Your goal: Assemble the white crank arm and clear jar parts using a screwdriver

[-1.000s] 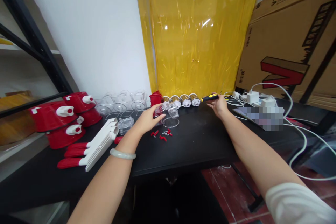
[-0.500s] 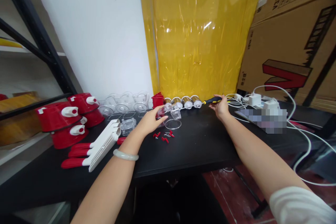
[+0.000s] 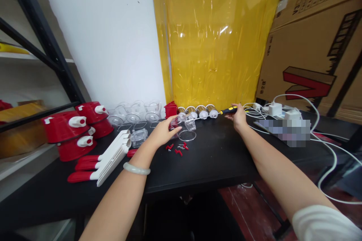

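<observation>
My left hand (image 3: 165,131) is closed around a clear plastic container (image 3: 187,130), which lies tipped on the black table with its round rim toward me. In my right hand (image 3: 238,117) is a screwdriver (image 3: 227,110) with a black and yellow handle. Its long shaft runs left to the container; where exactly the tip sits is too fine to tell. In front of the container lie several small red plastic parts (image 3: 178,152) and small screws (image 3: 180,146). A red triangular part (image 3: 170,109) stands just behind my left hand.
Several metallic gold cylinders (image 3: 201,112) line the back by the yellow curtain (image 3: 215,37). Clear containers (image 3: 132,115), red housings (image 3: 66,126) and white parts with red handles (image 3: 106,162) occupy the left. White cables and chargers (image 3: 275,109) lie right, near a cardboard box (image 3: 308,52).
The view has shifted slightly. Both hands keep their holds on the container and the screwdriver, with little visible movement.
</observation>
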A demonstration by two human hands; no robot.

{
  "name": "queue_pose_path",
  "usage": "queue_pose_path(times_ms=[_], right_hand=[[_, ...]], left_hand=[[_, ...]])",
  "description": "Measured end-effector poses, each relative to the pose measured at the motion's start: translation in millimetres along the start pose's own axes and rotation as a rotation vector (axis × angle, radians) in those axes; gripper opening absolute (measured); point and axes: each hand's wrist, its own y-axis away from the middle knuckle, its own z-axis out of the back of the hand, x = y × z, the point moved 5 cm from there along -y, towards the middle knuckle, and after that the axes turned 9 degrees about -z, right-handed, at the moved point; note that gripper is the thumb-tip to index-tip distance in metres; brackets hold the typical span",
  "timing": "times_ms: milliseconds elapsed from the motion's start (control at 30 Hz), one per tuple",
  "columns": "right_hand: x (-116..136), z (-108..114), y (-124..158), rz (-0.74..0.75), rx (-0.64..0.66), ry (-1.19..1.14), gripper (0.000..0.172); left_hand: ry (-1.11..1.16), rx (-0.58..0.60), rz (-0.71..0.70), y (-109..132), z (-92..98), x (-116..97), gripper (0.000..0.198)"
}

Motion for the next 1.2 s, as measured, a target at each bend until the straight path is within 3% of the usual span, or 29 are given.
queue_pose_path(times_ms=[100,233,467,767,933,1200], right_hand=[[-0.9,-3.6,1.6,-0.081,0.051,-0.071,0.025],[0.5,-6.8,2.5,-0.073,0.044,-0.05,0.028],[-0.3,-0.5,-1.5,0.056,-0.033,0.06,0.051],[5.9,0.1,1.1,-0.018,-0.022,-0.034,0.014],[5.3,0.9,0.4,-0.01,-0.004,-0.107,0.016],[6.7,3.9,-1.9,-0.01,-0.053,-0.112,0.034]], left_hand=[[0.011,-0.005,-0.01,0.0,0.2,0.3,0.059],[0.013,-0.003,-0.009,0.5,0.9,0.3,0.06],[0.0,0.003,-0.004,0.4,0.9,-0.1,0.06],[-0.007,0.003,0.005,0.2,0.1,0.4,0.06],[-0.001,-0.002,-0.004,0.4,0.2,0.5,0.06],[0.008,-0.004,-0.004,0.2,0.1,0.5,0.059]])
